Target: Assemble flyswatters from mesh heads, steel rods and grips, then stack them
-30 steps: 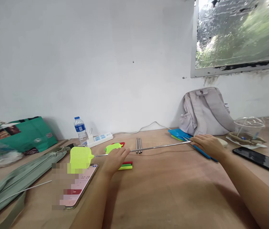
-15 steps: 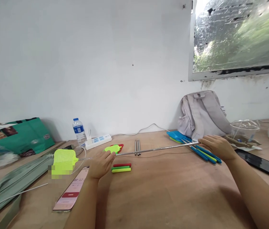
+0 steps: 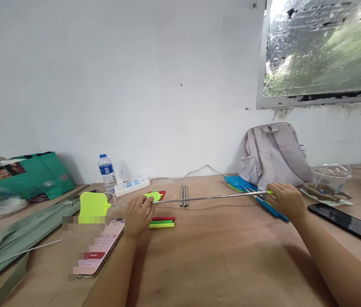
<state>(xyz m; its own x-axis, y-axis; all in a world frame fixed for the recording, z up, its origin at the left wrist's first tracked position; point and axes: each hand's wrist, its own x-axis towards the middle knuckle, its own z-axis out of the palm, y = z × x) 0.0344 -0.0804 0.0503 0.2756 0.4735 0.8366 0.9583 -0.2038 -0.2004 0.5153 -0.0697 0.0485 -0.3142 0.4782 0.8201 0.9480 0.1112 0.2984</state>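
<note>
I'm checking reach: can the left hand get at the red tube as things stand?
Probably yes: the red tube lies uncovered near the left hand, though that hand may need to release the swatter.

Shot from head height, looking forward and slightly down, close over a wooden table (image 3: 219,251) toward a white wall (image 3: 129,85) beyond.

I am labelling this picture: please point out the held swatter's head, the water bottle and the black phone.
Held swatter's head (image 3: 93,205), head-camera view: its yellow face.
Water bottle (image 3: 106,170), head-camera view: its blue label.
Black phone (image 3: 347,224), head-camera view: its dark upper face.
</note>
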